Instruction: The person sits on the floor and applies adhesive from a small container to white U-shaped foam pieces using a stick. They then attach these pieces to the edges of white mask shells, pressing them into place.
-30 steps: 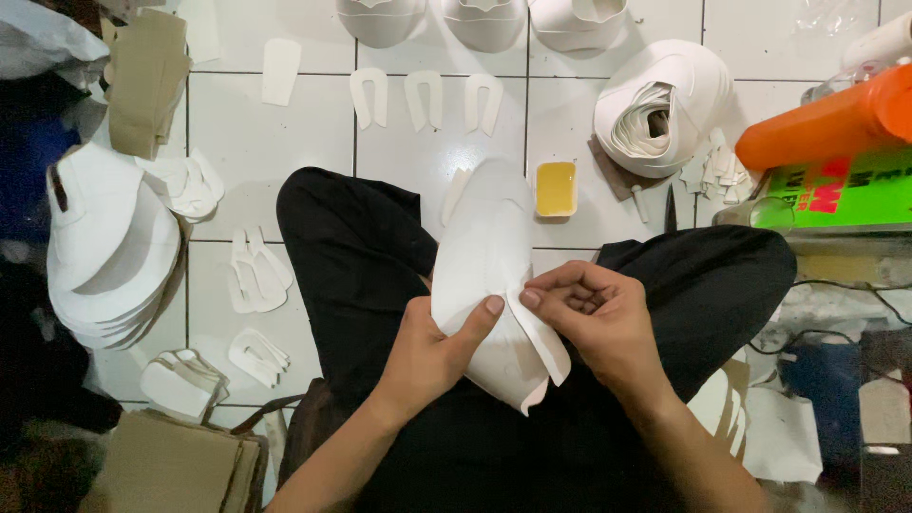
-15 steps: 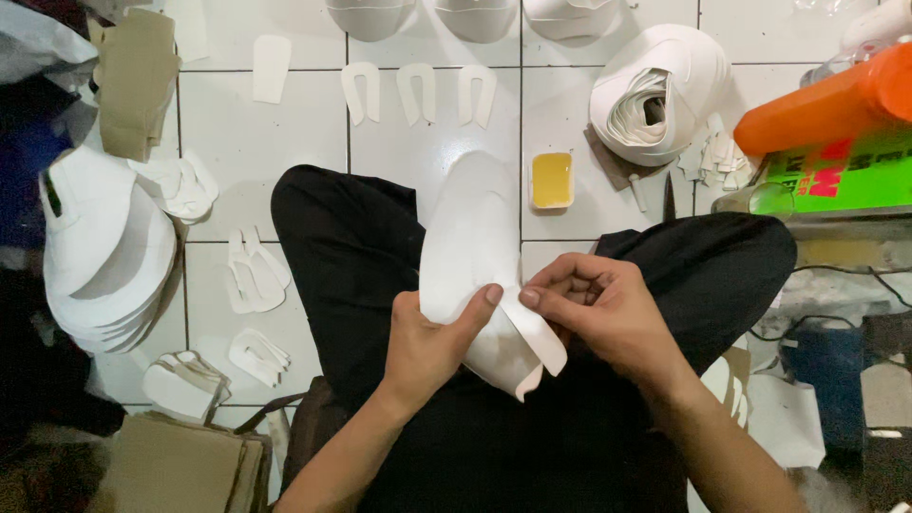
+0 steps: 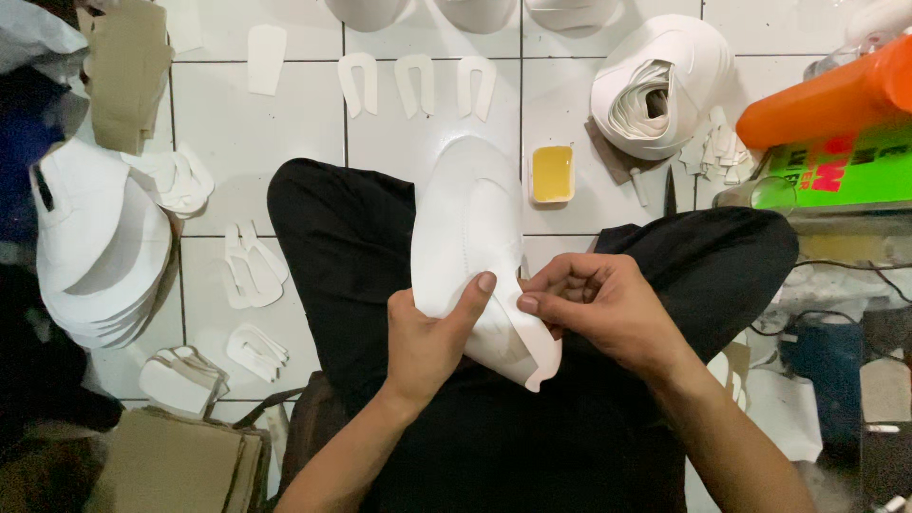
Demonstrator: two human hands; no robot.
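Your left hand [image 3: 427, 342] and right hand [image 3: 594, 318] both pinch the white shoe upper [image 3: 470, 237] over your lap; its long axis runs away from you, left thumb on top.

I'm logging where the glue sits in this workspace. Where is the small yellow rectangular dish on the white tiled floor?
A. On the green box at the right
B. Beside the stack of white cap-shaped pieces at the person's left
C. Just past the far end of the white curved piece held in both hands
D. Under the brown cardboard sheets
C: the small yellow rectangular dish lies on the white tiled floor, just right of the far end of the white curved piece held by the left hand and right hand.
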